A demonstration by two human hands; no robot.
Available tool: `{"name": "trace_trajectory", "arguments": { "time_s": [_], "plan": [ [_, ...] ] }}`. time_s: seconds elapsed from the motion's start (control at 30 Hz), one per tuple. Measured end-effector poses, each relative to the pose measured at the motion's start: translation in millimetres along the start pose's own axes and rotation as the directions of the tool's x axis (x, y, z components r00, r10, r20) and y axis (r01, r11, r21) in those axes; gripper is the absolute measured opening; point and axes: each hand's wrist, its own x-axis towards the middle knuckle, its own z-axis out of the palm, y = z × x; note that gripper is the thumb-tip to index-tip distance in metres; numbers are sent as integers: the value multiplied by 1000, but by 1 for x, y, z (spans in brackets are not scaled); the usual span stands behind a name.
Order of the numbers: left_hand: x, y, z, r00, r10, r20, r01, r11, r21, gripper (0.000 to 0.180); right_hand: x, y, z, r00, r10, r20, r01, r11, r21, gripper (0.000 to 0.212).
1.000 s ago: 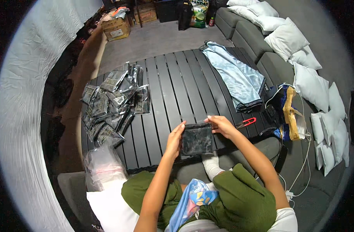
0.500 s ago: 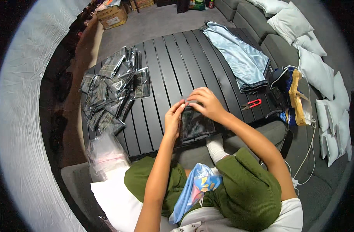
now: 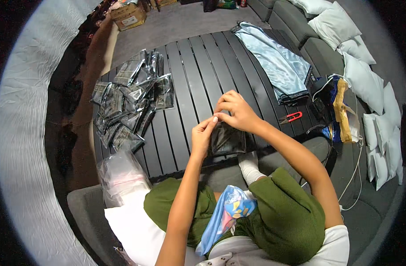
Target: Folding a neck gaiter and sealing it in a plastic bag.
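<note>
A clear plastic bag with a dark folded item inside (image 3: 228, 139) lies at the near edge of the black slatted table (image 3: 189, 80). At its upper edge, my left hand (image 3: 204, 135) pinches the plastic near the corner, thumb and forefinger pressed together. My right hand (image 3: 236, 113) is closed on the same edge just beside it, and the fingertips of both hands nearly meet. The right fingers partly hide the bag's opening. To the left of my hands lies a heap of similar dark packets in shiny clear bags (image 3: 127, 95).
Light blue satiny cloth with dark edges (image 3: 274, 62) lies at the table's far right. Red-handled thread snips (image 3: 291, 117) are nearer me. A stack of clear bags (image 3: 123, 175) sits by my left leg. White pillows (image 3: 362, 77) line the grey sofa, with white cables hanging there.
My left hand has slid slightly right along the bag's edge, closer to my right hand. The right fingers have risen a little and curled tighter. The whole view has shifted slightly.
</note>
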Motion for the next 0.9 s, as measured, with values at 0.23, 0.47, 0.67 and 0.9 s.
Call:
{"name": "trace_trajectory", "arguments": {
  "time_s": [0.23, 0.47, 0.67, 0.9],
  "plan": [
    [2, -9, 0, 995, 82, 49, -78, 994, -78, 24, -2, 10, 0, 983, 166, -77, -159, 984, 84, 10],
    [3, -13, -1, 993, 121, 4, -120, 989, -81, 22, -4, -8, -4, 993, -110, -40, 100, 976, -192, 11],
    [2, -18, -1, 984, 178, 6, -178, 984, -32, 23, -1, -13, -5, 975, -221, -27, 197, 916, -350, 12],
    [-2, -21, 0, 983, 181, 10, -182, 982, 55, 24, -2, -13, 1, 953, -297, 54, 284, 821, -495, 17]
  ]
}}
